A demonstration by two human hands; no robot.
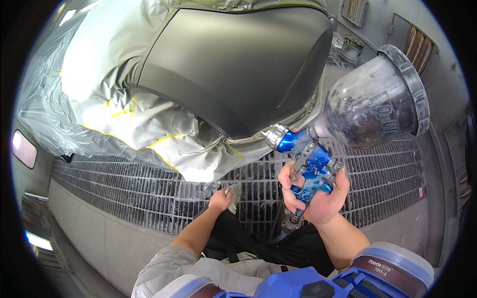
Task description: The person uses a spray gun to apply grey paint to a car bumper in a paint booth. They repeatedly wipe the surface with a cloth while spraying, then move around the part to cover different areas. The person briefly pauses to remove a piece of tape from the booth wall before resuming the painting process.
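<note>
Head view: right hand (318, 196) raised, clamped round blue spray gun (308, 166).
Left hand (221, 200): lowered, fingers pinched on grey cloth (234, 194).
Cup (372, 102): cloudy, tilted, dark lettering.

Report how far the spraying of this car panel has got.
Done: masking sheet and yellow tape cover the car around the grey panel, which looks evenly matt. In hand: right hand grips the blue spray gun, aimed at the panel's lower edge; left hand holds a cloth. Left: unmasking.
</note>
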